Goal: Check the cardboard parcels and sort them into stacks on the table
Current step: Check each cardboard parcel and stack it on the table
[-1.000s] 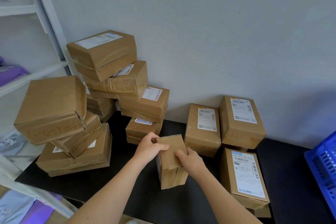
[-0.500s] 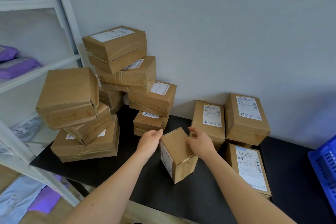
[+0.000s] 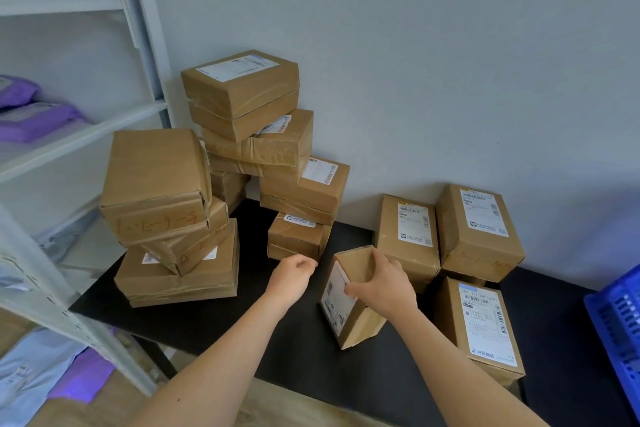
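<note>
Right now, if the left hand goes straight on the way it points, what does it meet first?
Most likely the bottom parcel of the back stack, just ahead of the left hand; depth is unclear. The right hand grips the tilted parcel.

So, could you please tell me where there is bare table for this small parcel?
Bare table lies between the left stack and the left hand, and along the front edge. The wall side and right parcels are crowded.

Bare table (image 3: 301, 350) lies between leaning stacks (image 3: 249, 149) and labelled parcels (image 3: 408, 229)
</note>
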The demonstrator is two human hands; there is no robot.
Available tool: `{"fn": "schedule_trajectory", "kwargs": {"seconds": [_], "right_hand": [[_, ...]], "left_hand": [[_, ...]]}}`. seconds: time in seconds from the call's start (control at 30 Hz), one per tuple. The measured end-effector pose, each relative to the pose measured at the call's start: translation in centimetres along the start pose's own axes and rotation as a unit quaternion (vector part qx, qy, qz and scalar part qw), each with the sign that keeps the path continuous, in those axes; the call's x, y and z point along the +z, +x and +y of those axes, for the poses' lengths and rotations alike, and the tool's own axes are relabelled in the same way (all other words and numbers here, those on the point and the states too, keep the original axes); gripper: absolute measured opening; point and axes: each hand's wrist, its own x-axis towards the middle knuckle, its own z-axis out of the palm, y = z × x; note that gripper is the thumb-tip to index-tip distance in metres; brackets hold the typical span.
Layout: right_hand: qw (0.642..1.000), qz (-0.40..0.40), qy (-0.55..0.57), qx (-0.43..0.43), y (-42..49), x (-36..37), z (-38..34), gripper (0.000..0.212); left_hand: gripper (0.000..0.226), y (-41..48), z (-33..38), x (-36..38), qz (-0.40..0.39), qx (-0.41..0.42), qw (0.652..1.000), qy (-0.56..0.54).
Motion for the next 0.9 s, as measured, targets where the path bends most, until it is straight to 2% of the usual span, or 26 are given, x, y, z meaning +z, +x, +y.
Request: {"fn": "schedule_trajectory", "kwargs": {"seconds": [0.2,0.4,0.57,0.67,0.73,0.9], "right_hand": [[0.977,0.025,0.205,0.056,-1.1,-1.5,-0.1,0.083],[0.936,0.064,0.336,0.08,-2.7,-2.7,0.8,0.073],[0.911,0.094,0.39,0.093,-3.9,-3.2,1.6,0.07],[0.896,0.103,0.42,0.101,-4.6,-3.2,2.0,0.067],[0.884,0.107,0.442,0.113,-5.0,-3.2,2.2,0.065],[0.874,0.093,0.456,0.137,-6.0,-3.2,2.3,0.041]], "left_hand": [[0.029,-0.2,0.5,-0.3,0.0,-0.008,1.0,0.01],[0.034,-0.5,1.2,0.3,0.007,-0.014,1.0,0.008],[0.038,-0.8,1.4,1.1,-0.003,-0.031,0.999,-0.042],[0.035,-0.9,1.4,1.7,-0.036,-0.049,0.995,-0.079],[0.042,-1.0,1.5,2.0,-0.059,-0.067,0.991,-0.099],[0.049,-1.5,1.8,2.3,-0.103,-0.106,0.975,-0.168]]}}
